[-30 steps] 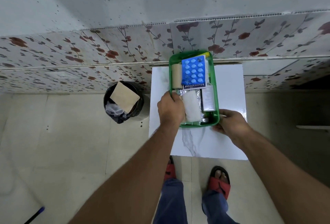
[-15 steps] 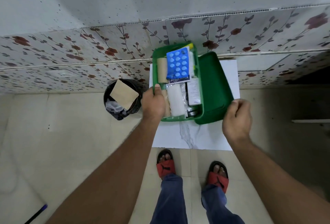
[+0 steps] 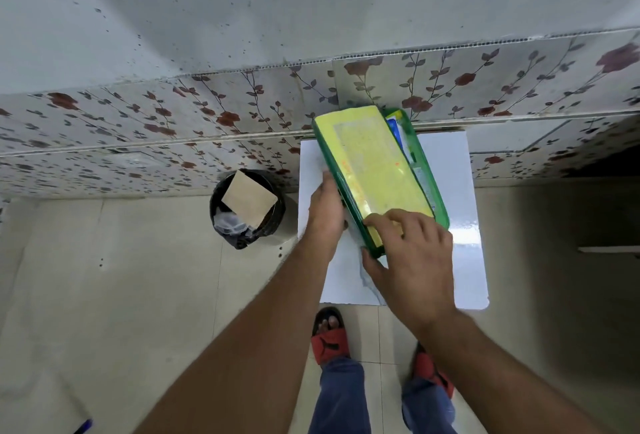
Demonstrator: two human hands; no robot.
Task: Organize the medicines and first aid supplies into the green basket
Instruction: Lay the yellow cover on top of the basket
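Observation:
The green basket (image 3: pixel 429 170) is tipped steeply on the white table, with a broad yellowish flat face (image 3: pixel 370 160) turned up towards me. Blue and white packets (image 3: pixel 398 129) peek out along its right side; the other supplies are hidden. My left hand (image 3: pixel 325 212) grips the basket's left long edge. My right hand (image 3: pixel 412 253) holds the near end, with its fingers on the yellowish face and its thumb under the rim.
The small white marbled table (image 3: pixel 460 260) stands against a floral tiled wall (image 3: pixel 207 122). A black bin (image 3: pixel 273 222) holding a piece of cardboard (image 3: pixel 247 198) sits on the floor to its left. My feet in red sandals (image 3: pixel 329 340) are just below the table.
The basket lay flat with its contents showing, then was tipped up on its side. Now it is rolled further so the yellowish face shows, and my right hand has moved onto its near end.

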